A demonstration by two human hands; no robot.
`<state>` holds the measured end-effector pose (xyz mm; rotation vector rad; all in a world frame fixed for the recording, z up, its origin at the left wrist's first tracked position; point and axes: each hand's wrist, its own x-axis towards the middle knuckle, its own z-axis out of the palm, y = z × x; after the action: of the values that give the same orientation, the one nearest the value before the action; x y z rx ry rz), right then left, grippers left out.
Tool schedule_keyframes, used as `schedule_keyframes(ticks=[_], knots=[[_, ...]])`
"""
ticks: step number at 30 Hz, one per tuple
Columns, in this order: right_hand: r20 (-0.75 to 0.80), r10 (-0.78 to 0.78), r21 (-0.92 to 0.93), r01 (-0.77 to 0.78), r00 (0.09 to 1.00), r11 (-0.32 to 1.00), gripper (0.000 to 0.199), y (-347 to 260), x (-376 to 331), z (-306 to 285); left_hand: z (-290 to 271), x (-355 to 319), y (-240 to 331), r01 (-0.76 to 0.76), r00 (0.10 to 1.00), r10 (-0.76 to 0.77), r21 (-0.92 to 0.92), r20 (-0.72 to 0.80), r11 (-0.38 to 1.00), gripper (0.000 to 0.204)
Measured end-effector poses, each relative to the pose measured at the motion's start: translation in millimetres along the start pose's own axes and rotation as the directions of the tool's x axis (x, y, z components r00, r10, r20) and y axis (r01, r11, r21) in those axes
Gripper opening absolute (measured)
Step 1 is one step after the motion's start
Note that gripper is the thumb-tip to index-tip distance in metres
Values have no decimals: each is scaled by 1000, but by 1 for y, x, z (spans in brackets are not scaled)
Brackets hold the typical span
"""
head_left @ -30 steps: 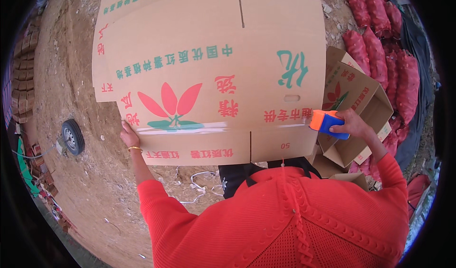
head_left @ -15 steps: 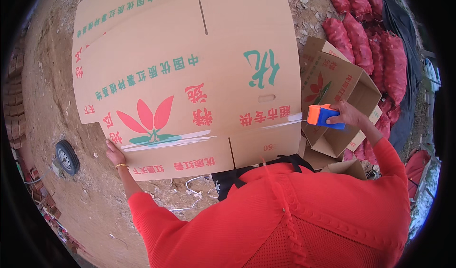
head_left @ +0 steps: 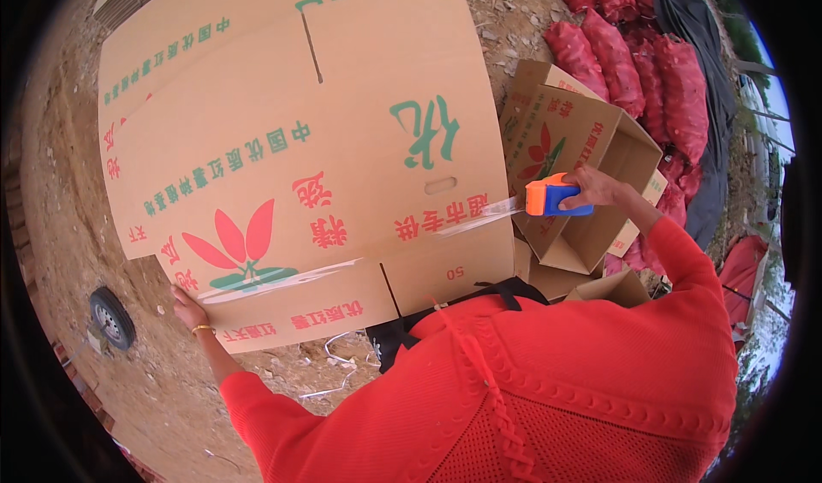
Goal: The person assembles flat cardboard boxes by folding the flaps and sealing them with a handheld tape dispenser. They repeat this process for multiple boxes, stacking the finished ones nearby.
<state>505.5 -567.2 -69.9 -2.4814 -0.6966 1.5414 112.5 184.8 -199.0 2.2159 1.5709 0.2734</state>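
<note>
We had the carton (head_left: 360, 193) lying flat in front of us, a little left of centre in the view, its near edge close to our red sweater (head_left: 548, 354). Its face bore green and red print, a leaf design (head_left: 240, 247) toward the left, a slot at its far side and another at its near side, and a hand hole (head_left: 441, 186) toward the right. A second flat carton (head_left: 137, 63) showed from under it on the far left.

Our left hand (head_left: 190, 309), with a yellow bracelet (head_left: 203, 329) at the wrist, was at the carton's near left corner. We could not tell whether its thumb and fingers pinched the edge or only steadied it. Our right hand (head_left: 592, 188) was wrapped around the dispenser (head_left: 556, 199), thumb and fingers pressed to its blue body. Its orange end faced left, just beside the carton's right edge, and shiny tape (head_left: 479, 219) ran from it onto the carton; more gleamed across the leaf design.

Behind the dispenser an open box (head_left: 634, 164) lay tilted, near red sacks (head_left: 682, 98) heaped against a dark sheet (head_left: 704, 46). To our left, a wheel (head_left: 112, 318) rested on the bare ground (head_left: 197, 397).
</note>
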Motion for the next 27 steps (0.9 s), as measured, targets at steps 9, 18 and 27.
schedule_keyframes(ticks=[9,18,27], knots=[[12,-52,68,51,999,996,53,8,50,27,-1,-2,0,11,993,12,190,-120,982,76],[-2,-48,343,46,999,938,43,6,62,49,49,-84,80,-149,947,210,247,-244,957,68],[-51,-69,438,84,996,895,41,20,62,61,104,-215,243,-632,772,636,129,16,764,67]])
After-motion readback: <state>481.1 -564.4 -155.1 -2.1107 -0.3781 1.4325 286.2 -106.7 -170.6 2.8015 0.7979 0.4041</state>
